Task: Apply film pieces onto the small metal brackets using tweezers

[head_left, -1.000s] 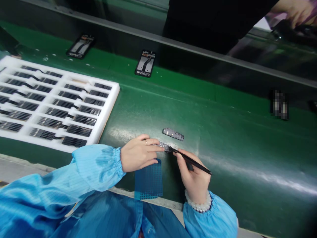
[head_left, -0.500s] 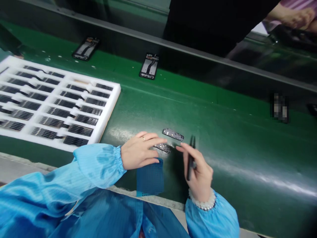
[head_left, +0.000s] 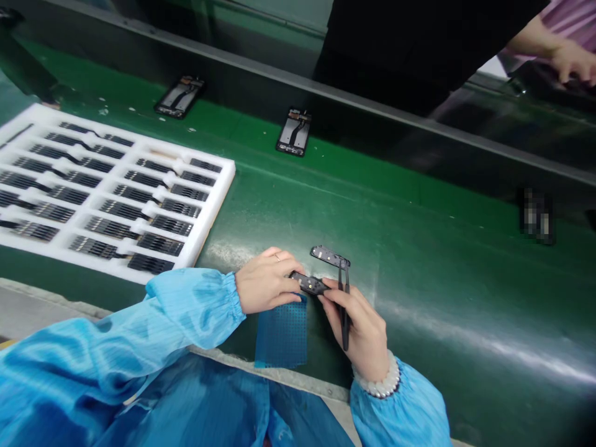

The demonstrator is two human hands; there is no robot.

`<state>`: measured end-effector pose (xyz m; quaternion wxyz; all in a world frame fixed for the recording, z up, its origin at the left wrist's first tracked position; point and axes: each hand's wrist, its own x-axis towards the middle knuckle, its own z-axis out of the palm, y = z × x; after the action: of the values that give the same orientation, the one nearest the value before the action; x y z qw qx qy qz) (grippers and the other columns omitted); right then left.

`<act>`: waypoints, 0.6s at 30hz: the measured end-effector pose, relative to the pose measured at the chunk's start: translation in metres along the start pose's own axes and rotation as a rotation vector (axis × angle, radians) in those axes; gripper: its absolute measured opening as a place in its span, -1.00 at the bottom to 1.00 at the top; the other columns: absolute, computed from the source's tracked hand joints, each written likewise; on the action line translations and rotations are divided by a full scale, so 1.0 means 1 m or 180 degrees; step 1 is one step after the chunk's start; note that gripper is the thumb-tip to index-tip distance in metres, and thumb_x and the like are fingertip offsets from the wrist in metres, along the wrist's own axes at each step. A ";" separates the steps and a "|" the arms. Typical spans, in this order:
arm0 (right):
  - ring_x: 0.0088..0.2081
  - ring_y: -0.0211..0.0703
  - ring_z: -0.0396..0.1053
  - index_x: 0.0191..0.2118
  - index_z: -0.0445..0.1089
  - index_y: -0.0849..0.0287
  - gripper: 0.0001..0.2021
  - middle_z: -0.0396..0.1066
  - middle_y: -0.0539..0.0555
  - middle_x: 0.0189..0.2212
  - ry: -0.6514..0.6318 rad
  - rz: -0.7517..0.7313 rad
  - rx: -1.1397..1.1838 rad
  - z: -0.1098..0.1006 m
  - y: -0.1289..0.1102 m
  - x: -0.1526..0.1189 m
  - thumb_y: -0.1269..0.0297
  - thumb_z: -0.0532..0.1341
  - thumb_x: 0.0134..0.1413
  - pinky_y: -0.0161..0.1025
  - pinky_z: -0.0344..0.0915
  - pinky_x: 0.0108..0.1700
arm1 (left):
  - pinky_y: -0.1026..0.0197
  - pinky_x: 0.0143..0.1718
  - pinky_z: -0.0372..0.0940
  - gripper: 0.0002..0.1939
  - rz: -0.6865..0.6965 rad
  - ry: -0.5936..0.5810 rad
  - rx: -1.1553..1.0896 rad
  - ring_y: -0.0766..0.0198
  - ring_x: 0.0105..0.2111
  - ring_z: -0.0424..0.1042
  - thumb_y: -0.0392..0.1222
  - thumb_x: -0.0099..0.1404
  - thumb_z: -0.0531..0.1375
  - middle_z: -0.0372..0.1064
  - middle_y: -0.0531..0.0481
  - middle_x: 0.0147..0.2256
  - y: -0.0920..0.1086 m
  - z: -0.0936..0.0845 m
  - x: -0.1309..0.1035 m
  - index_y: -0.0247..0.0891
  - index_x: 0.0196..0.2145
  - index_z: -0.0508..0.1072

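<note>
Between my two hands is a small black phone part [head_left: 311, 284], narrow and rounded, with light spots on its face. My left hand [head_left: 267, 282] grips its left end, fingers over the top. At the other end, the thumb and a fingertip of my right hand [head_left: 362, 329] pinch it. Black tweezers [head_left: 345, 310] are tucked in that same right hand, tips pointing away from me. A similar black part [head_left: 328, 255] lies just beyond, close to the tweezer tips. Under my left fingers begins a blue textured sheet [head_left: 282, 335].
On the left, a white foam tray [head_left: 215, 205] holds rows of black flex strips. Phone frames with screens [head_left: 181, 97], one of them [head_left: 294, 131] mid-table, lie along the far green strip [head_left: 372, 167]. A co-worker's hand [head_left: 572, 61] shows at top right.
My right hand has moved left and now pinches the near part's right end. The tweezers came along with it. My left hand has closed on the part's left end. The view has shifted slightly.
</note>
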<state>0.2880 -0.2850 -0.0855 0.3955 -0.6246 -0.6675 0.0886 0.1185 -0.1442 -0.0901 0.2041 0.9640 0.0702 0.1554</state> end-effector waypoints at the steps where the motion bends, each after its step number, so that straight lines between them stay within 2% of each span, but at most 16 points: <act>1: -0.18 -0.12 0.46 -0.19 0.34 0.08 -0.78 0.46 0.13 -0.18 0.0023 -0.0001 0.0011 0.000 0.000 -0.001 0.52 0.19 0.07 -0.18 0.42 -0.17 | 0.13 -0.12 0.08 -0.78 -0.0002 -0.0005 -0.0004 0.18 -0.16 0.30 -0.08 0.29 0.12 0.37 -0.03 -0.16 0.000 0.000 0.000 -0.22 -0.38 0.50; 5: -0.16 -0.12 0.45 -0.21 0.28 0.06 -0.78 0.44 0.13 -0.16 0.0097 0.0139 0.0267 0.001 0.002 -0.004 0.53 0.19 0.06 -0.16 0.42 -0.17 | 0.13 -0.10 0.09 -0.75 -0.0041 -0.0006 -0.0102 0.17 -0.13 0.28 -0.07 0.31 0.10 0.36 -0.06 -0.14 0.000 -0.001 -0.002 -0.22 -0.36 0.50; 9: -0.13 -0.12 0.43 -0.26 0.18 0.08 -0.76 0.40 0.11 -0.18 0.0361 0.0523 0.0842 0.004 0.002 -0.006 0.55 0.20 0.04 -0.10 0.36 -0.10 | 0.16 -0.11 0.09 -0.74 -0.0246 0.0013 -0.0487 0.20 -0.12 0.28 -0.03 0.31 0.10 0.35 -0.06 -0.13 -0.001 -0.004 -0.002 -0.18 -0.34 0.52; 12: -0.10 -0.10 0.40 -0.26 0.14 0.07 -0.77 0.39 0.10 -0.18 0.0364 0.0785 0.1233 0.005 0.001 -0.005 0.51 0.20 0.06 -0.03 0.31 -0.04 | 0.19 -0.14 0.10 -0.74 -0.0361 -0.0003 -0.0700 0.23 -0.15 0.29 -0.02 0.30 0.11 0.35 -0.05 -0.15 -0.001 -0.006 -0.002 -0.18 -0.35 0.52; 15: -0.10 -0.10 0.37 -0.25 0.13 0.08 -0.79 0.38 0.10 -0.20 0.0411 0.1080 0.1484 0.006 -0.001 -0.003 0.44 0.20 0.08 0.01 0.27 -0.01 | 0.19 -0.15 0.09 -0.73 -0.0339 0.0077 -0.0709 0.25 -0.18 0.30 -0.01 0.30 0.10 0.35 -0.05 -0.18 -0.001 -0.005 -0.002 -0.18 -0.35 0.53; 18: -0.14 -0.13 0.38 -0.26 0.12 0.07 -0.80 0.39 0.08 -0.25 0.0680 0.1315 0.1578 0.006 -0.001 -0.002 0.39 0.20 0.09 -0.02 0.28 -0.03 | 0.17 -0.15 0.09 -0.71 -0.0231 0.0146 -0.0538 0.22 -0.17 0.30 0.00 0.32 0.08 0.35 -0.06 -0.17 -0.002 -0.002 -0.002 -0.18 -0.34 0.53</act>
<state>0.2829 -0.2845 -0.0901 0.5767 -0.6373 -0.4398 0.2605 0.1152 -0.1422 -0.0894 0.2885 0.9363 0.0963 0.1754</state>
